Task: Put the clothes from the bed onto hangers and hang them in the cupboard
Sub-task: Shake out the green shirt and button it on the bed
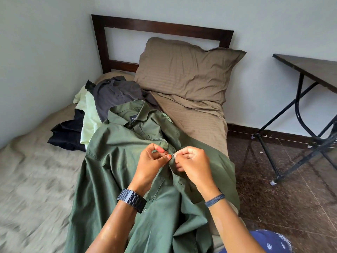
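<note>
A dark olive-green cotton shirt [127,161] lies spread on the bed [36,179], collar toward 12 o'clock. Both hands meet at its placket: the left hand [151,161] and right hand [191,161] each have fingers [168,156] pinched shut on cloth around a small button [172,155]. More clothes [109,95] are piled at 11 o'clock. No hanger is visible. Risk: the button slips from the fingers, or gets strained by hard pulling

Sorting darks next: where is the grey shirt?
In the head view, the grey shirt lies upper-left on the bed, between the pillow and the pale green garment.
</note>
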### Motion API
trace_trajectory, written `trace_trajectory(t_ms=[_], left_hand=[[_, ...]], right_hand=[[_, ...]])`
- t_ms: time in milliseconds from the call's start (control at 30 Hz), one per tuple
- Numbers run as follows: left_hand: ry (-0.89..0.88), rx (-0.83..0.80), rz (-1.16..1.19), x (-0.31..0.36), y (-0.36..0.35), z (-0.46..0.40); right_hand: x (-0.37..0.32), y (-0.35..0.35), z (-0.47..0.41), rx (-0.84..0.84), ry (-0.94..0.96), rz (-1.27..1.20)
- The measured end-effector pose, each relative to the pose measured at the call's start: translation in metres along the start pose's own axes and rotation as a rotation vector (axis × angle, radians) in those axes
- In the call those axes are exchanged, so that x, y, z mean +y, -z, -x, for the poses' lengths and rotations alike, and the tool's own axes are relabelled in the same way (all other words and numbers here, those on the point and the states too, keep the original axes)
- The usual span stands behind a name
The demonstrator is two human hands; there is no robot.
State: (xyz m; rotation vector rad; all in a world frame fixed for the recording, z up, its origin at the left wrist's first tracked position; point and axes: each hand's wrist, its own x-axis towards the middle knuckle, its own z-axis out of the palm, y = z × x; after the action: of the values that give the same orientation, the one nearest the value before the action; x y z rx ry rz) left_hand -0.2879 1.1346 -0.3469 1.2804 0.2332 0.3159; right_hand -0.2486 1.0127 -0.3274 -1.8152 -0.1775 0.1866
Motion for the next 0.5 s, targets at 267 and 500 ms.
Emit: trace_trajectory(t_ms=[267, 500], left_hand=[[-0.005, -0.126, -0.008, 0.016, -0.007, -0.027], [0.044, -0.086, 0.122, 0.007, -0.015, -0.031]], right_hand=[[-0.013, 0.006, -0.012, -0.03, 0.017, -0.203], [-0.001, 0.013, -0.016, 0.126, 0.593, 0.617]])
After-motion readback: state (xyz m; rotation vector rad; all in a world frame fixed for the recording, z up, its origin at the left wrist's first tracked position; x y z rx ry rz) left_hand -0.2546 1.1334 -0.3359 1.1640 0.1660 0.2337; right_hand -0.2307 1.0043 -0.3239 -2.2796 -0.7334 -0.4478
